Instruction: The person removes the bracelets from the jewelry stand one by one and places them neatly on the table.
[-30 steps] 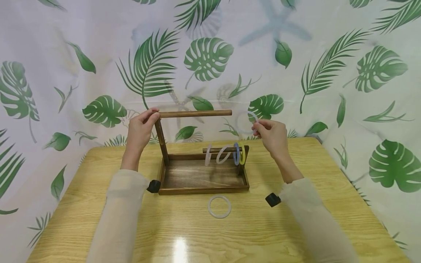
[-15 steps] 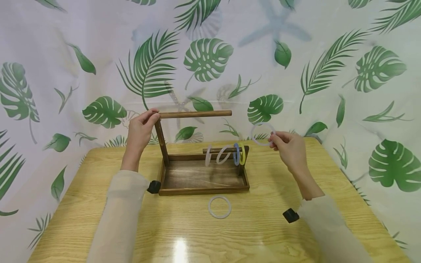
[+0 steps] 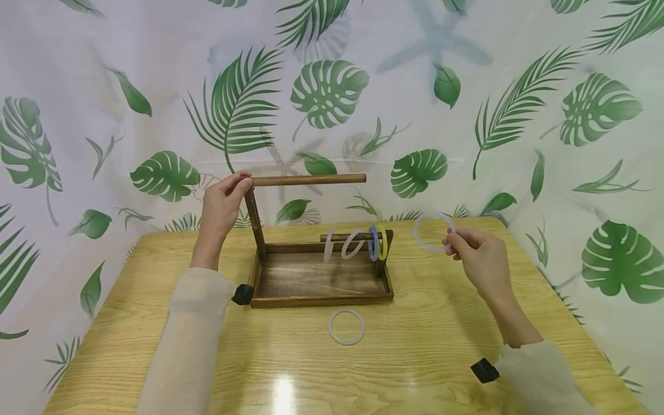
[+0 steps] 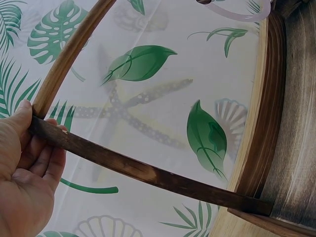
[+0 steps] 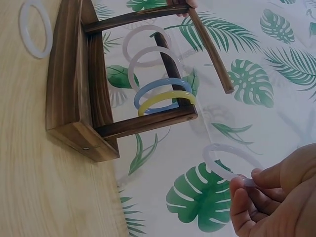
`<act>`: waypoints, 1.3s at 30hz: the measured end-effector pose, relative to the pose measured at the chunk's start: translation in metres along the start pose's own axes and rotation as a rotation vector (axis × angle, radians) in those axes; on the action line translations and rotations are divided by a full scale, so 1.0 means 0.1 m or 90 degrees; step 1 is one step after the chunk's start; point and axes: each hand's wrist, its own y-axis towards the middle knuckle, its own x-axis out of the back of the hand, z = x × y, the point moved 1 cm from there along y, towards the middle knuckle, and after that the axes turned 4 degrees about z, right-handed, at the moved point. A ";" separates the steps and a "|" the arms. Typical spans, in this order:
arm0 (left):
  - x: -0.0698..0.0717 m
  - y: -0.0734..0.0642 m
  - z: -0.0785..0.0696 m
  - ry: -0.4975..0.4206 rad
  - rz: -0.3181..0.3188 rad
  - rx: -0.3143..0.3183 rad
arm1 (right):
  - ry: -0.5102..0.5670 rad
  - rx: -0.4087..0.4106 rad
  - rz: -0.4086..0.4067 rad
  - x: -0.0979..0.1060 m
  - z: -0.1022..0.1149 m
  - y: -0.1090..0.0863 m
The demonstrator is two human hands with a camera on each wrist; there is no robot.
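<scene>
A dark wooden rack [image 3: 321, 301] with a tray base stands on the table. My left hand [image 3: 220, 207] grips the top corner where the tall post [image 4: 148, 173] meets the upper bar [image 3: 311, 180], which carries no ring. Out to the right of the rack, my right hand [image 3: 482, 259] pinches a pale translucent ring [image 3: 417, 236] between thumb and fingers. On the shorter lower bar [image 3: 339, 237] hang a yellow ring [image 5: 168, 95], a blue ring [image 5: 140, 94] and two pale rings [image 3: 328, 246]. Another pale ring [image 3: 346, 344] lies flat on the table before the tray.
The wood-grain table [image 3: 415, 357] has its far edge close to a leaf-patterned curtain [image 3: 332, 34]. Each sleeve bears a black wrist device, such as the right one [image 3: 485, 370].
My right hand, with the pale ring pinched in it, has moved right and down, away from the end of the upper bar. My left hand has stayed on the rack's corner.
</scene>
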 end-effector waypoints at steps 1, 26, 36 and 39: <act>0.00 0.00 0.00 0.000 -0.001 0.002 | -0.003 0.002 0.002 0.01 -0.01 -0.02; 0.00 0.01 0.00 -0.003 0.000 -0.004 | -0.057 -0.021 0.052 0.08 -0.16 -0.46; 0.00 0.00 -0.01 -0.004 -0.001 -0.008 | -0.031 -0.054 0.107 -0.01 -0.24 -0.56; 0.00 0.00 -0.01 -0.008 0.001 -0.009 | -0.014 -0.069 0.120 -0.04 -0.24 -0.59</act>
